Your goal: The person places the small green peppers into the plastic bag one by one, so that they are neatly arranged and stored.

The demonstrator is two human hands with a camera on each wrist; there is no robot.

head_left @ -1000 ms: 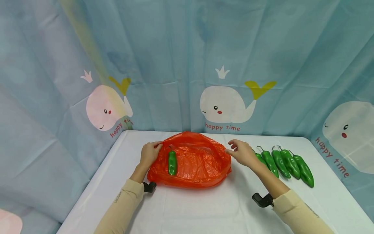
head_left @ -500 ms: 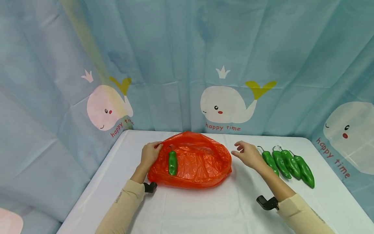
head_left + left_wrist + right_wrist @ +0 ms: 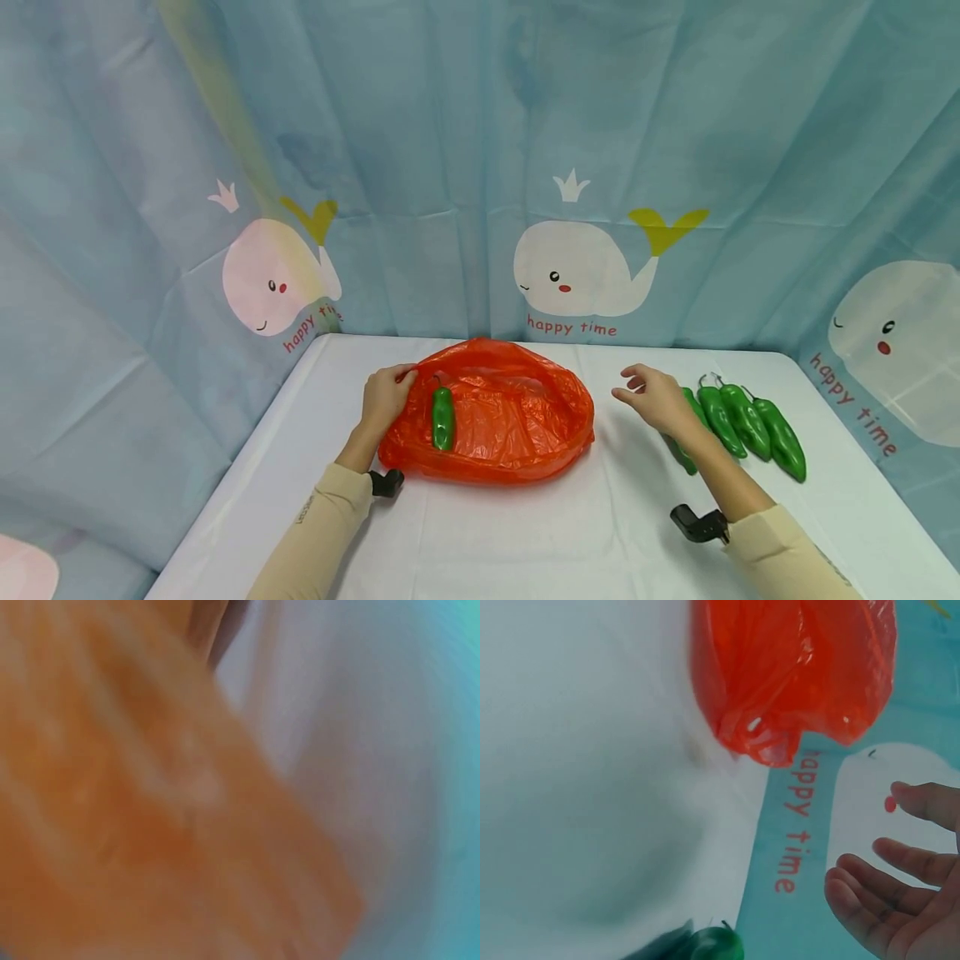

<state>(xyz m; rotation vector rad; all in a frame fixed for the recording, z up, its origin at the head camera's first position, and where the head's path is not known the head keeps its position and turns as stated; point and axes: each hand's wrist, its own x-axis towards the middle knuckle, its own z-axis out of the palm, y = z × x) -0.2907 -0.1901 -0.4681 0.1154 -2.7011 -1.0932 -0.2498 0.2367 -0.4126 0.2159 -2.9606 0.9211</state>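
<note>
An orange-red plastic bag (image 3: 517,471) lies spread with its mouth open at the middle of the table. Inside it, toward the left, lies one green pepper (image 3: 442,419) with its stem pointing away from me. My left hand (image 3: 384,397) pinches the bag's left rim between thumb and fingers. To the right of the bag, my right hand (image 3: 654,398) hovers with loosely bent fingers and nothing in them. In the right wrist view those fingers (image 3: 870,896) spread apart, away from the bag. Several green peppers (image 3: 746,421) lie side by side at the right, the nearest partly hidden by my right hand.
The white table (image 3: 517,542) ends at the back against a blue curtain (image 3: 450,167) printed with whales. A dark wrist mount (image 3: 699,525) sits by the right sleeve, another (image 3: 387,483) by the left. A blurred orange surface (image 3: 150,825) fills much of the left wrist view.
My right hand has moved right, away from the bag's right rim and toward the row of peppers. The left hand, the bag and the pepper in it stay where they were.
</note>
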